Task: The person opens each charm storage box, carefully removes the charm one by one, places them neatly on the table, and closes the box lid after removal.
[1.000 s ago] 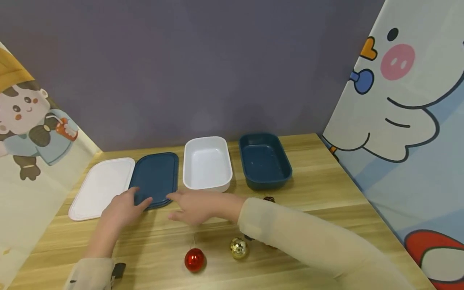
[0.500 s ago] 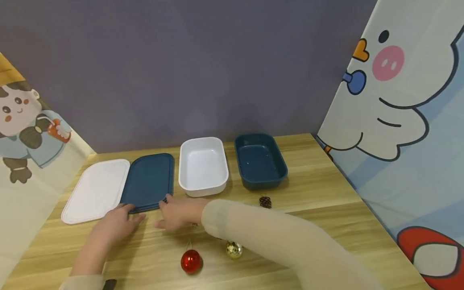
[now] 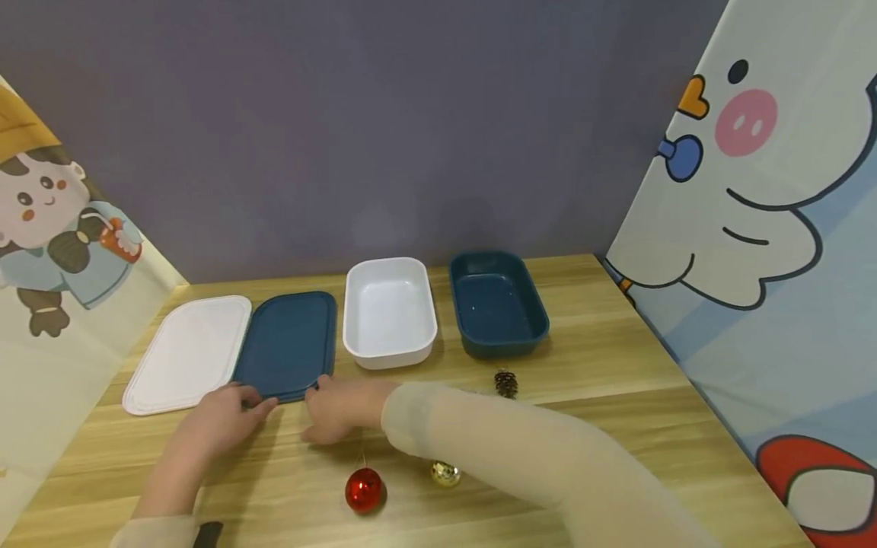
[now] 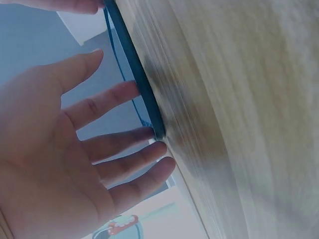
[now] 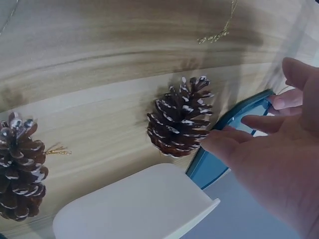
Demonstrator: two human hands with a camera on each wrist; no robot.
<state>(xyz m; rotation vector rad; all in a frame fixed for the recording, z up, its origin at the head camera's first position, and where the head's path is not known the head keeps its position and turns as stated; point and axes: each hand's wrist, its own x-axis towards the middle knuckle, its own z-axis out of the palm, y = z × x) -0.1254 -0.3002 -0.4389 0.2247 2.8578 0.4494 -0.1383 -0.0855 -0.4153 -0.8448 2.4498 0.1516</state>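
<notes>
A dark blue lid lies flat on the wooden table, right beside a white lid. My left hand is at the blue lid's near left corner; in the left wrist view two of its nearly straight fingertips touch the lid's rim, with the thumb apart. At the near right corner, the fingers of my right hand reach the same lid. The right wrist view shows this hand with loosely extended fingers beside the lid. A pine cone is close by its fingers.
A white container and a dark blue container stand farther right. A red ball ornament and a gold ball lie nearer me, the gold one partly behind my right sleeve. Another pine cone lies before the blue container.
Both hands have come back toward me from over the blue lid's sides to its near corners, and their fingers now touch its edge. The right sleeve has uncovered the pine cone.
</notes>
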